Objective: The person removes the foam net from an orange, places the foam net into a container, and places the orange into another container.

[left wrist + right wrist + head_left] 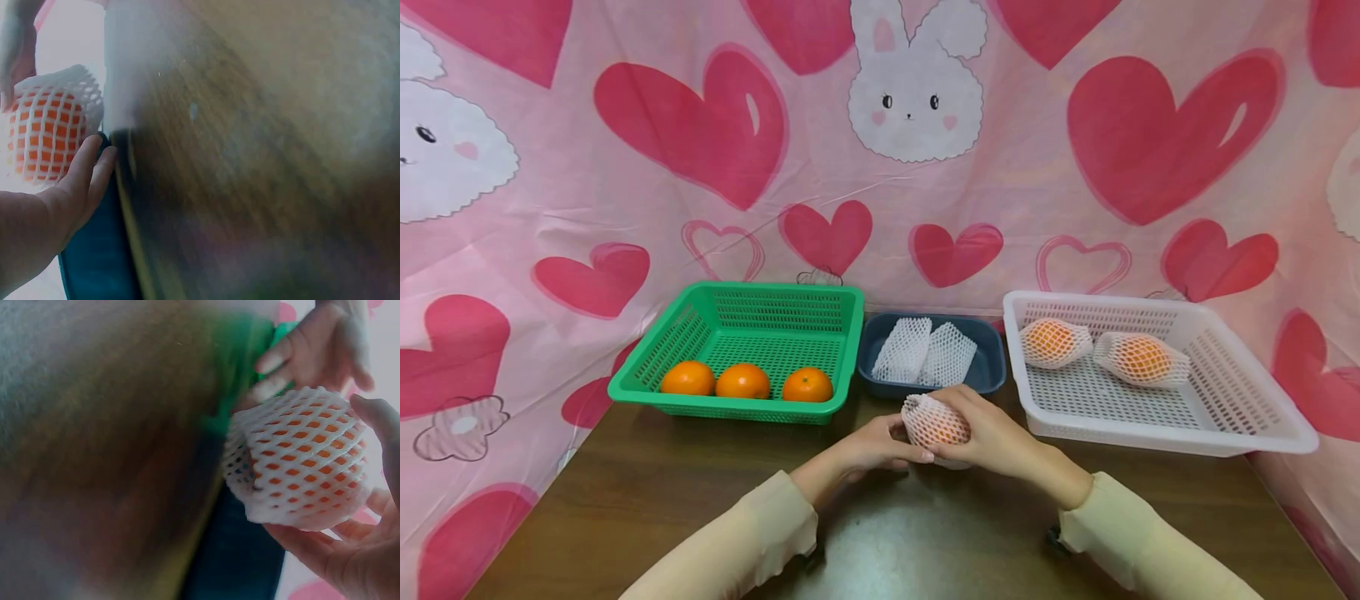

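Note:
An orange in a white foam net sleeve (937, 422) is between my two hands, just in front of the blue basin. My right hand (992, 433) grips it, thumb on one side and fingers curled beneath in the right wrist view. My left hand (877, 446) is beside the orange. Its fingers (275, 357) look loosely extended in the right wrist view. In the left wrist view, the netted orange (47, 134) shows a loose end of net on one side. Two white foam net sleeves (902, 350) lie flat in the blue basin (992, 375).
To the left, a green basket (737, 408) holds three bare oranges (742, 382) along its near side. A white basket (1150, 433) on the right contains two netted oranges (1142, 358). A pink curtain (880, 183) with hearts hangs behind the brown table (647, 492).

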Tool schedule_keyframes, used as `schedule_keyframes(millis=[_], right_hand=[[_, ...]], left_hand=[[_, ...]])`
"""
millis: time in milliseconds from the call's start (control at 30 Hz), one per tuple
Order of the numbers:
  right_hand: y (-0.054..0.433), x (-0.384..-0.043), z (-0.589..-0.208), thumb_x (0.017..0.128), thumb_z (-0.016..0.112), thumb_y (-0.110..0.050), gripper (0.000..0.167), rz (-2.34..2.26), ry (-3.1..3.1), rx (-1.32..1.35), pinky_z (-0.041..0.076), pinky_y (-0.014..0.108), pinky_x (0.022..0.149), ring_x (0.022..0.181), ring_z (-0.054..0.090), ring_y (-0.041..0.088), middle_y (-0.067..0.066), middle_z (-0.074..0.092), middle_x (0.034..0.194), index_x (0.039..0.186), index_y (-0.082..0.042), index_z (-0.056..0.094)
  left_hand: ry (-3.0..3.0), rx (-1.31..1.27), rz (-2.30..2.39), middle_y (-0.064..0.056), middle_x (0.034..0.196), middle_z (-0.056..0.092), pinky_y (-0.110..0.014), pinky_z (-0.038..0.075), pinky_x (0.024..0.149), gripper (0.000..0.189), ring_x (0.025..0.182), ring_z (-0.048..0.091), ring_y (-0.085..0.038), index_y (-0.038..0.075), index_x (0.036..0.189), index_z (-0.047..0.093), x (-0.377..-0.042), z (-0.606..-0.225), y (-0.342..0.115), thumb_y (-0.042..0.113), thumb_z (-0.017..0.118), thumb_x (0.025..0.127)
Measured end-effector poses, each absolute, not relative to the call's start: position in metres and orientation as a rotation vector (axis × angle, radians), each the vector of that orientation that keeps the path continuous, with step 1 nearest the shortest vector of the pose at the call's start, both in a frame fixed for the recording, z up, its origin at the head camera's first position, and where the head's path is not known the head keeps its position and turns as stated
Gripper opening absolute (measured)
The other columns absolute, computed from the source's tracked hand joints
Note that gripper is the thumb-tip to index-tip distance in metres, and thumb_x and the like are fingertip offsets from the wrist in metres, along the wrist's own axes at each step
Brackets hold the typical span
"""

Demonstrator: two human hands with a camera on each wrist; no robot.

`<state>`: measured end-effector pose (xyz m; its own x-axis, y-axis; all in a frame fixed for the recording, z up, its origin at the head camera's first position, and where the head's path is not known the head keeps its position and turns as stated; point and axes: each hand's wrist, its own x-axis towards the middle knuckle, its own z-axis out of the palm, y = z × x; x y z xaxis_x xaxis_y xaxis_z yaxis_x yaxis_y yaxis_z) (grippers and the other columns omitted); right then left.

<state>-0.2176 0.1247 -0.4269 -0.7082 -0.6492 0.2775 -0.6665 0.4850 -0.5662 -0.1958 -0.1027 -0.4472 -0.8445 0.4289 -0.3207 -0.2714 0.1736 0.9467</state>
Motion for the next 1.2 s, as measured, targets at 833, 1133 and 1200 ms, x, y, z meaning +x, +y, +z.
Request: schedule_keyframes(millis=[833,1133,1200], right_hand=[[0.129,-0.22,-0.447,0.095,0.075,-0.032,0.061,1.292,-2.739,1.18,0.053,0.045,0.092,0.112,0.061,0.025,0.013,0.061,0.132,0.143,-0.005,0.049],[0.14,-0.227,-0.442,0.096,0.073,-0.032,0.053,1.207,-2.774,1.229,0.057,0.038,0.087,0.101,0.066,0.014,0.005,0.072,0.117,0.139,-0.002,0.061],[0.14,-0.228,-0.443,0.096,0.073,-0.031,0.048,1.208,-2.754,1.234,0.057,0.037,0.085,0.099,0.066,0.011,0.004,0.073,0.114,0.134,-0.002,0.065]], left_hand=[[2.013,0.318,1.737,-0.013,0.121,0.067,-0.037,0.058,0.083,0.046,0.093,0.063,-0.019,-0.004,0.137,0.06,-0.199,-0.445,-0.108,0.007,0.071,0.093],[2.186,0.341,1.731,-0.013,0.128,0.068,-0.037,0.057,0.089,0.046,0.107,0.066,-0.02,0.0,0.135,0.065,-0.199,-0.447,-0.101,0.013,0.076,0.093],[2.318,0.407,1.636,-0.011,0.125,0.07,-0.036,0.057,0.089,0.044,0.107,0.067,-0.019,0.003,0.133,0.068,-0.198,-0.446,-0.101,0.017,0.078,0.092]])
